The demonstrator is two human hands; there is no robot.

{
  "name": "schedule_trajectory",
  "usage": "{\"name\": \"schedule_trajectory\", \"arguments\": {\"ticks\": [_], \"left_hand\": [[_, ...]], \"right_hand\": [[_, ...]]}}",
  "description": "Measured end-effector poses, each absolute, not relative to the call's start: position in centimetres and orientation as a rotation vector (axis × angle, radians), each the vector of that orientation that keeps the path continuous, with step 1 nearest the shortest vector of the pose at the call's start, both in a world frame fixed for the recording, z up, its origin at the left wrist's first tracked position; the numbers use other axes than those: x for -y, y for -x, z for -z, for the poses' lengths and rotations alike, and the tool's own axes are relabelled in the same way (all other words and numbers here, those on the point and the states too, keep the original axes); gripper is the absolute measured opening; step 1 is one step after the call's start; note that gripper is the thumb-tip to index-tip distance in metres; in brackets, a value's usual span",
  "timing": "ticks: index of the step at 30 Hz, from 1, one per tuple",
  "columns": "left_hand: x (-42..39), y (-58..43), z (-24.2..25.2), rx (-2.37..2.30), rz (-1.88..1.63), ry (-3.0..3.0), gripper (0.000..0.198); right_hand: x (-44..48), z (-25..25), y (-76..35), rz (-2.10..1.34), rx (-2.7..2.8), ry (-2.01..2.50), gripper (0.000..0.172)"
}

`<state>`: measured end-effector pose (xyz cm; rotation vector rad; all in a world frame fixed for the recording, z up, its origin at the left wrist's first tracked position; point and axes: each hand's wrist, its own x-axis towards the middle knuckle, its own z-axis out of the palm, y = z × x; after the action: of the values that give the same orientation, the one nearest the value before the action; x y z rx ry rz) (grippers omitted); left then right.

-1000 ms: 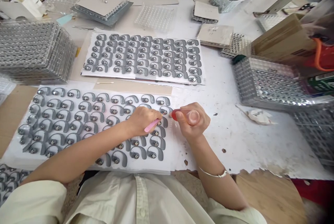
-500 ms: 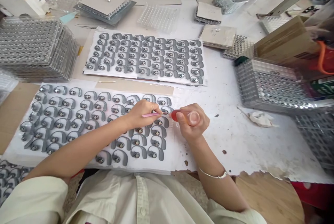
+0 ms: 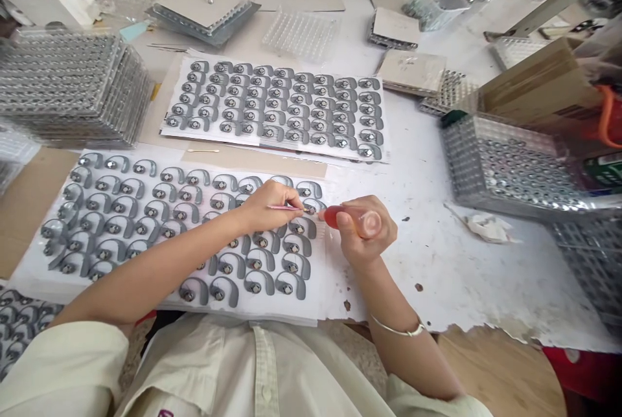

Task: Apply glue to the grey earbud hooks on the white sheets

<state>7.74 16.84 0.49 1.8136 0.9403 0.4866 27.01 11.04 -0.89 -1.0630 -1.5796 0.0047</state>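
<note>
My left hand (image 3: 275,205) is closed on a thin pink stick (image 3: 286,208), whose tip is near a grey hook-shaped piece (image 3: 318,207) at the right side of the near sheet. Wrapped in my right hand (image 3: 370,236) is a small squeeze bottle (image 3: 357,220) of reddish liquid, its nozzle pointing left at the same piece. Whether stick or nozzle touches the piece is too small to tell. Rows of similar grey pieces, each with a small round metallic part, cover the near white sheet (image 3: 160,300); my left forearm hides some of them.
A second sheet of grey pieces (image 3: 276,103) lies behind, with a cotton swab (image 3: 203,151) in front of it. Stacked clear trays (image 3: 72,87) stand left. On the right are a tray of small metal parts (image 3: 519,164), a cardboard box (image 3: 539,80) and a crumpled tissue (image 3: 488,226).
The whole view has shifted slightly. The bottle lies a little flatter in my right hand, and the pink stick is tilted a bit differently. Both hands stay at the same piece.
</note>
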Motion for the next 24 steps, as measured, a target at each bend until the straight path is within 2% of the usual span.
{"name": "schedule_trajectory", "arguments": {"ticks": [24], "left_hand": [[-16.99,-7.89,-0.55,-0.988,-0.468,-1.684,0.010]], "right_hand": [[-11.17,1.15,-26.86,0.014,1.643,1.050,0.008]]}}
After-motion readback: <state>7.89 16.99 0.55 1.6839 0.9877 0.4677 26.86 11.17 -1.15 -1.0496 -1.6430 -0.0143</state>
